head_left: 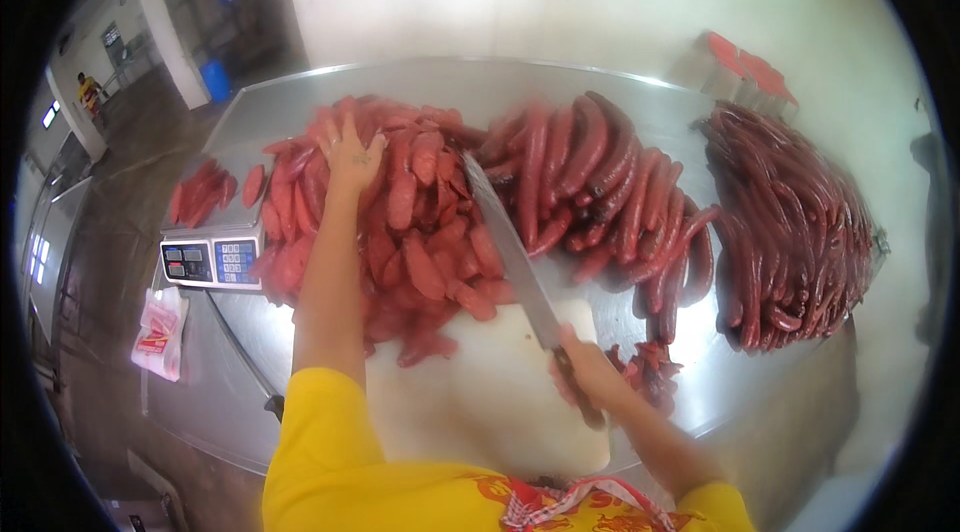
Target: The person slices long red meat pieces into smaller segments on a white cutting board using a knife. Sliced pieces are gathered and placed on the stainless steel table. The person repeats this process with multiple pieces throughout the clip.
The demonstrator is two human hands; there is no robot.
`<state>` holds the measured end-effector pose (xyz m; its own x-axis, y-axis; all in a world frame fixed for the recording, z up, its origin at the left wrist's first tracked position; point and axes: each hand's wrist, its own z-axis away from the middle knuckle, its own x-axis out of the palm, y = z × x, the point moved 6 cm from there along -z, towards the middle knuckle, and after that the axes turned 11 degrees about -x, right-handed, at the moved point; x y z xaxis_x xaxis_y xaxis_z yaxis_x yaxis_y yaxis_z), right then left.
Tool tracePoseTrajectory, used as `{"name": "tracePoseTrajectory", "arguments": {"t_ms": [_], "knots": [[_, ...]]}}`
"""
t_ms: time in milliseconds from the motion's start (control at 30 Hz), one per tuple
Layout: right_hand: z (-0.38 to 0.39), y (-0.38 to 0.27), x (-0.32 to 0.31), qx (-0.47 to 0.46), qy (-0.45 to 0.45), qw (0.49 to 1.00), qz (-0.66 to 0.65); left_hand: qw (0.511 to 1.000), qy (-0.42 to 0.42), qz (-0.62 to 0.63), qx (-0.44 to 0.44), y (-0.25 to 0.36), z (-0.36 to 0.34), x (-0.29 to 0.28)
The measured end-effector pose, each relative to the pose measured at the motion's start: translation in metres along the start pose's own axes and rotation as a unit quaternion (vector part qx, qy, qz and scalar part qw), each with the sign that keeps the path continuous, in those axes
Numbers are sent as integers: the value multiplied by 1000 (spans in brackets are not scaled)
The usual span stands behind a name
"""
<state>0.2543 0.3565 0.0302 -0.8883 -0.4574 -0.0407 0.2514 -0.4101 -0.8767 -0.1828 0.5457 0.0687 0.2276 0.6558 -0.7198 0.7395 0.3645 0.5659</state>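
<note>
My right hand (592,372) grips the dark handle of a long knife (520,267). Its blade slants up and left over the white cutting board (480,392), the tip reaching the cut sausage pieces. My left hand (353,158) lies with fingers apart on top of the big heap of red sausage pieces (420,267), many cut at a slant. To the right of the blade, long whole sausages (600,167) are piled against this heap. Small sausage end scraps (652,377) lie beside the board, near my right hand.
A digital scale (212,260) at the left carries several sausage pieces (203,194). Plastic bags (160,334) and a thin dark-handled tool (240,347) lie near it. A large stack of darker sausages (790,232) fills the steel table's (300,92) right end. Red-topped containers (750,72) stand behind, by the wall.
</note>
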Motion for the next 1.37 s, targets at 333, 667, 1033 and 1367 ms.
{"name": "tracePoseTrajectory", "arguments": {"t_ms": [333, 667, 1033, 1367], "knots": [[77, 52, -59, 36, 146, 987, -63, 949, -174, -262, 23, 101, -50, 23], [106, 57, -70, -8, 190, 980, -55, 976, -169, 119, 60, 251, 51, 141], [152, 49, -97, -81, 228, 968, -59, 919, -182, 113, 330, 271, 180, -142], [163, 89, -96, -51, 61, 984, 158, 837, -387, -109, 372, 86, 453, -100]]}}
